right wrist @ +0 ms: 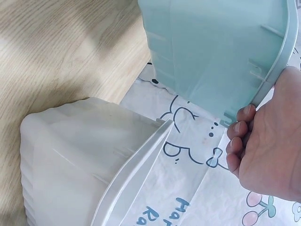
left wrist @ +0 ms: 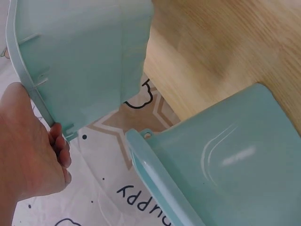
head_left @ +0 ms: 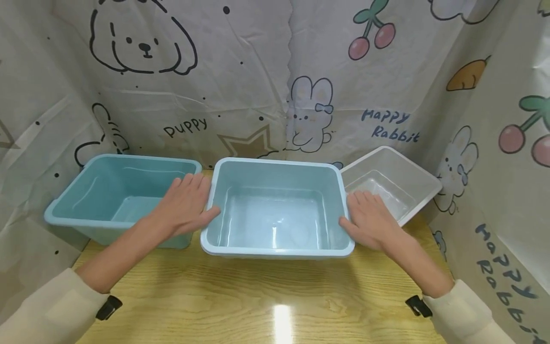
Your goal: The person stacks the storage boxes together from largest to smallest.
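Note:
A light blue plastic basin with nothing in it is held between both hands at the middle of the table. My left hand grips its left rim, thumb over the inner edge and fingers curled under the outside, as the left wrist view shows. On the opposite short side, my right hand grips the rim the same way. In the right wrist view, the fingers curl beneath the lip. To the left stands a teal basin, partly behind my left forearm. A greyish white basin stands angled at the right, partly behind my right hand.
The wooden table spreads out in front of the basins. A printed cloth with cartoon drawings hangs behind and along both sides, close to the outer basins. Black straps circle the sleeve cuffs.

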Available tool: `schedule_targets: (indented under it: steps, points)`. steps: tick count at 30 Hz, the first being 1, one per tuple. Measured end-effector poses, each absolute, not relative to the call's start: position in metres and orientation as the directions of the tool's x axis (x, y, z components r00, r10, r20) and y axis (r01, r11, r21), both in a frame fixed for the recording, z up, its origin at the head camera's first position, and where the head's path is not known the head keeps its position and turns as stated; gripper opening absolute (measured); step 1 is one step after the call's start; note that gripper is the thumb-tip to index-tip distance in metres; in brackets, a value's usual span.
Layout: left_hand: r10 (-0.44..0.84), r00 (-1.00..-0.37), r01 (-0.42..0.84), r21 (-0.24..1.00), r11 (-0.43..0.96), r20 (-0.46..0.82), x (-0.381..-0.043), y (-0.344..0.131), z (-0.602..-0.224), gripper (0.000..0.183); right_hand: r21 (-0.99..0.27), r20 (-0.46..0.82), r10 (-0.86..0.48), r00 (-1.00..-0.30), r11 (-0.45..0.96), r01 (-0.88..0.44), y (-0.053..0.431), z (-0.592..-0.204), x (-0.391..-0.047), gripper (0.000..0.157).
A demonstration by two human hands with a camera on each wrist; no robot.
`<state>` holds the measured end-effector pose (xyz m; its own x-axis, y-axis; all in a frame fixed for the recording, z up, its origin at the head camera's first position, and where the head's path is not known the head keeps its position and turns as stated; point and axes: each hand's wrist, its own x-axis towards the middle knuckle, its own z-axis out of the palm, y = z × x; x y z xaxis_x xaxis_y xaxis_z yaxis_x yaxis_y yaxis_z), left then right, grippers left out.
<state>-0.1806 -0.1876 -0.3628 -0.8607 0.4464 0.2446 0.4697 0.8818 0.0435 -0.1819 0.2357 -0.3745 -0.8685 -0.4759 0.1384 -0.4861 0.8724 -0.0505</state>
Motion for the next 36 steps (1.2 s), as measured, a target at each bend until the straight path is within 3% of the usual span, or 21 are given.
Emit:
schedule_targets:
  steps: [36]
  points:
    - [0.486, -0.849, 0.502, 0.03, 0.864, 0.205, -0.141, -0.187, -0.399, 0.034, -0.073, 0.134, -0.544, -0.828, 0.828, -0.556, 0.243, -0.409, -0.143, 0.025]
